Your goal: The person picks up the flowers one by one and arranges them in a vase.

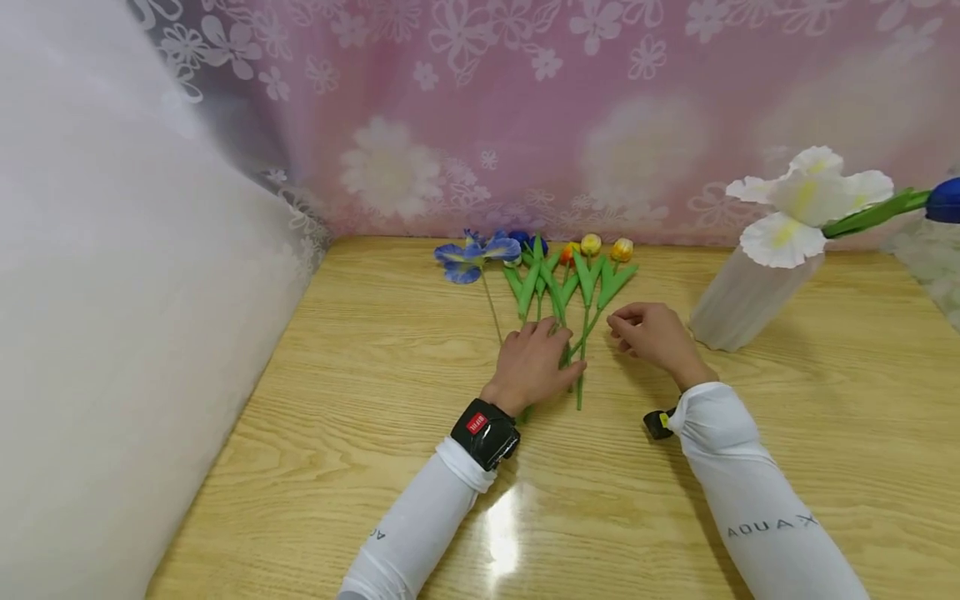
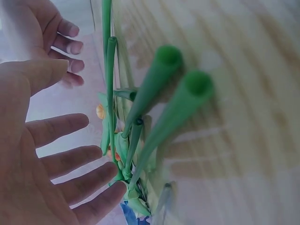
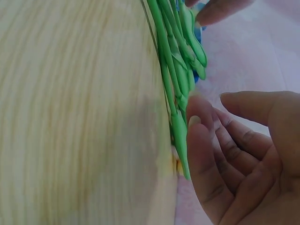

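Observation:
A loose bunch of artificial tulips lies on the table, with green leaves and stems pointing toward me. Among the heads are a yellow tulip, an orange-red tulip and a dark blue tulip. At the bunch's left lies a blue-violet iris on a thin stem. Over the stems hovers or rests my left hand, its fingers spread; contact is unclear. The left wrist view shows stem ends beside that palm. Just right of the bunch, my right hand has loosely bent fingers and holds nothing.
To the right stands a white ribbed vase holding a large white iris and a blue flower, cut off by the frame's edge. A pink floral curtain hangs behind the wooden table. White fabric borders the left side.

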A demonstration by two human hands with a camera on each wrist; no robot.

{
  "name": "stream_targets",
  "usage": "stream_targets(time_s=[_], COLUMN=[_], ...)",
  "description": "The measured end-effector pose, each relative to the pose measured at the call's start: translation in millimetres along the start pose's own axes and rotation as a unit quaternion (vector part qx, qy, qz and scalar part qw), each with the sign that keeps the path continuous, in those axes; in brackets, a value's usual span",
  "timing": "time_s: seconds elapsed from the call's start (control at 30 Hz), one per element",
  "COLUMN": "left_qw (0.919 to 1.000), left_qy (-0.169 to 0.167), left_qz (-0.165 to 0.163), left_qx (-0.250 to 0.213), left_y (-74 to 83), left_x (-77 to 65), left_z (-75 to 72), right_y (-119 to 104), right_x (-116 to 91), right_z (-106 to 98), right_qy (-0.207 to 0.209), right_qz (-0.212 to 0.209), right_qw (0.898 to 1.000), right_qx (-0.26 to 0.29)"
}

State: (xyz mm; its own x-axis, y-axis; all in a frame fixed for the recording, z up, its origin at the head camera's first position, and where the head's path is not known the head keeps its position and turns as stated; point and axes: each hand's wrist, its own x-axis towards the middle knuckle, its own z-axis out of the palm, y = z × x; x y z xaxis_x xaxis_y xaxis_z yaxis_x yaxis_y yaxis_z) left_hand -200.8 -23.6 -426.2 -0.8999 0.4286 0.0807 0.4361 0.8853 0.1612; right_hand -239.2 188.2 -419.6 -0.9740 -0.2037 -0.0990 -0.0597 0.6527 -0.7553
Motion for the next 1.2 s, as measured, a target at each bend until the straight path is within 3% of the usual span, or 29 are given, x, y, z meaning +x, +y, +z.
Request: stream_targets(time_s=[0.43,0.7,1.2], left_qw=[1.0000,0.9998,0.9998], left_qy=[-0.002,-0.010,-0.005], left_qz=[-0.006,-0.016,-0.017], left_qx=[0.003,0.011,0.009], left_y=[-8.4,-12.4,-17.3], left_x=[-2.2,-6.7,-11.1], left_z=[-3.2,-6.7,-8.4], right_y=[-12.3,-14.4,-18.9], right_x=[20.7,31.3,36.2], right_z=[16.3,26.3,26.3], right_qy=[0.000,0.000,-0.001], right_qz=[0.002,0.027,0.049], right_qw=[1.000,0.999,0.998], right_qx=[-0.016,0.025,-0.026])
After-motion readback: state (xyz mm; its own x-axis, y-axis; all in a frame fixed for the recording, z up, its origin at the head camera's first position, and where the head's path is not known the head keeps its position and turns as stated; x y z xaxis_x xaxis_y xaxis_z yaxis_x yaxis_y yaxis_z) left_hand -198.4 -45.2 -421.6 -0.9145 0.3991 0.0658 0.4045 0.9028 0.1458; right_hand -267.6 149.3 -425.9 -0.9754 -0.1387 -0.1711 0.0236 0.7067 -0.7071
